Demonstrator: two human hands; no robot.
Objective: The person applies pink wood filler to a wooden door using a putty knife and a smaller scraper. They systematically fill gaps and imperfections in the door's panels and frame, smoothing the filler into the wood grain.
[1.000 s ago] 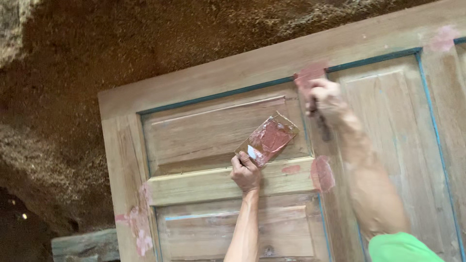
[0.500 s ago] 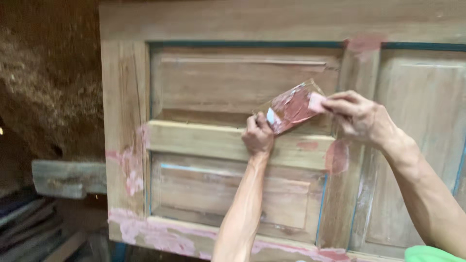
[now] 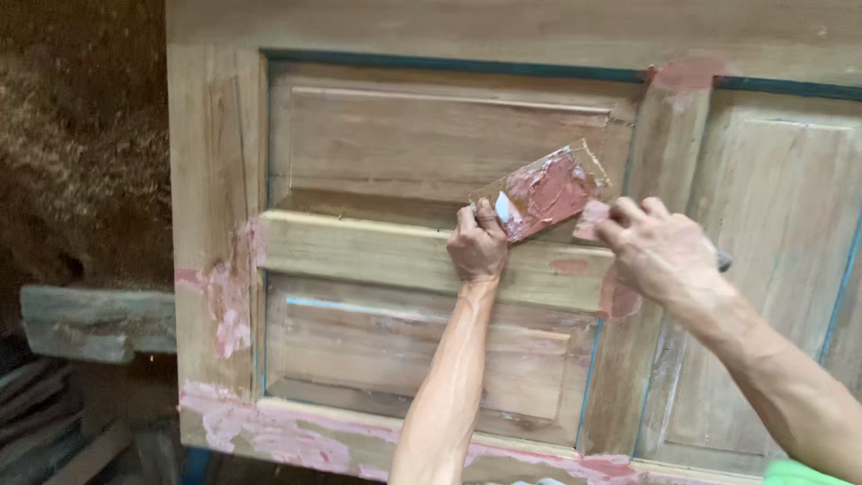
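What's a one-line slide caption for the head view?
Left hand holds a putty-smeared board against a panelled wooden door; right hand brings a scraper to it.

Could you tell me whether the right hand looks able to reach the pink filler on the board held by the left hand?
Probably yes: the right hand sits just beside the board, its scraper blade near the filler, with nothing between.

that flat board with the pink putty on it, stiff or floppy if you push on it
Probably stiff: the small board juts out flat from the left hand, gripped at one corner, with no visible sag. Likely light, since that hand alone carries it. The pink putty looks wet, so its face may be smeary under the right hand.
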